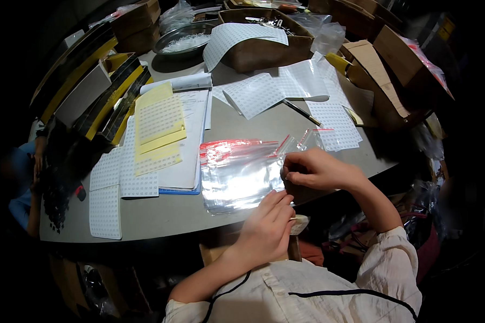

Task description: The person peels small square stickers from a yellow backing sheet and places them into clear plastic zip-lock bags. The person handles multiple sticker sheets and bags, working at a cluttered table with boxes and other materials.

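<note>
My left hand (264,229) and right hand (318,169) curl their fingers, grip unclear; clear bags (234,180) lie just left of fingertips.

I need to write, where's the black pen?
In the head view, the black pen lies right of centre, beyond the right hand, among white sheets.

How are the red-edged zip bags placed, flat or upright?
Flat: the zip bags overlap in a pile on the grey table.
</note>
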The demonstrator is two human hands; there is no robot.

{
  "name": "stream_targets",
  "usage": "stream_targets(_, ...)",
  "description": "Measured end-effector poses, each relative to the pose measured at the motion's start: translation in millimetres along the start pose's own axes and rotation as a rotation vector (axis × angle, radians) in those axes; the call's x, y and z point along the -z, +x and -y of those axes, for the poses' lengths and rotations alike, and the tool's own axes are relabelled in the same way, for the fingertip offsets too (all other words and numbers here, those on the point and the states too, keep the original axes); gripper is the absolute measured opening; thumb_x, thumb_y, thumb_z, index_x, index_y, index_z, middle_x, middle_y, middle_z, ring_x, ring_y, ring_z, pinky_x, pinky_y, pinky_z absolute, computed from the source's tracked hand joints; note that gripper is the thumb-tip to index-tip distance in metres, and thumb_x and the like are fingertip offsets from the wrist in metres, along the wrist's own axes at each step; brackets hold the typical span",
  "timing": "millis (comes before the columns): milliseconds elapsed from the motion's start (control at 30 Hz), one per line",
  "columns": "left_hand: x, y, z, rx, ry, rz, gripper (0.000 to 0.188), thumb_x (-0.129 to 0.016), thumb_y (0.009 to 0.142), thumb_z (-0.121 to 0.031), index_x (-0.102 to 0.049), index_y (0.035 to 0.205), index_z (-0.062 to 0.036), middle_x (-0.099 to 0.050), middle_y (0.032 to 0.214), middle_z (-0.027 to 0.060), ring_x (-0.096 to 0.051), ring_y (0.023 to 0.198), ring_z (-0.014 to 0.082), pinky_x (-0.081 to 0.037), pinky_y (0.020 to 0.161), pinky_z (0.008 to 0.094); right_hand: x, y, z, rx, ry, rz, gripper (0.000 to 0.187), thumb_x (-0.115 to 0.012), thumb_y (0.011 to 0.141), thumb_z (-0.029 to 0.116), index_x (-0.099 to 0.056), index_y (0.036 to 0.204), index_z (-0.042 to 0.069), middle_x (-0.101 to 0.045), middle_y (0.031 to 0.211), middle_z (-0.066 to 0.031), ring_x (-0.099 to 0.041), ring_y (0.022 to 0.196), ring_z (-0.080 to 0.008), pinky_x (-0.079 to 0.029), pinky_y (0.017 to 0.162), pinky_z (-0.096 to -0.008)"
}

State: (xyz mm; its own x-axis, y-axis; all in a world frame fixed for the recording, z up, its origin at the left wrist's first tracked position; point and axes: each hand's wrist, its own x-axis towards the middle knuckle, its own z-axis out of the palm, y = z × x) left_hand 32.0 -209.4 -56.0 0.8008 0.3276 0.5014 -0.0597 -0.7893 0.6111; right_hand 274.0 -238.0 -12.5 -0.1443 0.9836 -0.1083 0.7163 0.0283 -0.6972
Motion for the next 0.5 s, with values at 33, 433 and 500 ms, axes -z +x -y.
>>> stream_targets(33, -0.6, -1.1, 1.4, 0.006, -0.009, 0.001, 0.020, -0.068, 0.083, -0.004, -0.060, 0.101, 0.0028, -0.062, 0.128, 0.0237, -0.055, 0.127, 0.0391, -0.042, 0.112, 0.0485, -3.3, 4.1, -0.9, -0.007, -0.075, 0.003, 0.023, -0.067, 0.089, 0.018, -0.062, 0.101, -0.001, -0.067, 0.082, -0.0155, -0.065, 0.073, -0.0288, -0.051, 0.069, -0.0380)
stream_targets(433, 7.5, -7.1, 6.5, 0.032, 0.030, -0.072, 0.017, -0.066, 0.083, -0.004, -0.059, 0.098, 0.0025, -0.057, 0.133, 0.0283, -0.050, 0.131, 0.0439, -0.036, 0.116, 0.0544, 24.0, -4.0, 5.0, -0.208, -0.496, -0.128, 0.037, -0.078, 0.086, 0.030, -0.061, 0.099, 0.000, -0.068, 0.083, -0.0180, -0.068, 0.079, -0.0378, -0.052, 0.072, -0.0437)
stream_targets(500, 6.6, -6.6, 7.6, 0.029, 0.028, -0.079, 0.017, -0.065, 0.084, -0.004, -0.060, 0.098, 0.0024, -0.057, 0.133, 0.0282, -0.050, 0.131, 0.0438, -0.036, 0.117, 0.0541, 21.7, 0.1, 9.4, -0.114, -0.341, -0.131, 0.031, -0.077, 0.087, 0.024, -0.060, 0.100, 0.001, -0.067, 0.085, -0.0169, -0.067, 0.079, -0.0353, -0.052, 0.071, -0.0415)
